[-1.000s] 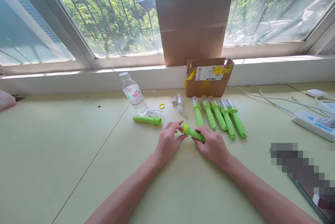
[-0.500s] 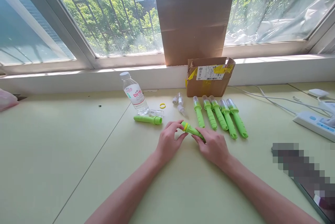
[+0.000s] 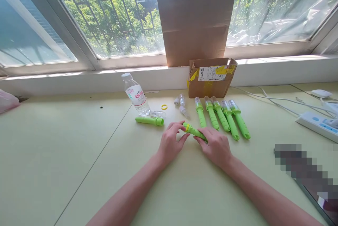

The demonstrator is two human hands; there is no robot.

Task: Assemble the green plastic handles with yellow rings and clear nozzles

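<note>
A green plastic tube (image 3: 195, 132) with a threaded end lies slanted between my two hands, just above the table. Around its neck, below the thread, sits a yellow ring. My left hand (image 3: 170, 139) pinches the tube by the ring with thumb and fingers. My right hand (image 3: 215, 145) is closed on the other end, which the fingers partly hide. Left of my hands lies another green tube (image 3: 149, 121) with a bare thread, a clear cap (image 3: 157, 114) behind it. A loose yellow ring (image 3: 164, 107) and small clear plastic pieces (image 3: 182, 104) lie farther back.
Several green tubes with clear caps (image 3: 215, 113) lie in a row to the right, before a cardboard box (image 3: 210, 86). A water bottle (image 3: 137, 95) stands back left. A white power strip (image 3: 318, 125) with cables and a blurred dark object (image 3: 306, 180) are at the right.
Almost nothing differs. Both hands stay on the green tube, with only a very slight shift of the right hand.
</note>
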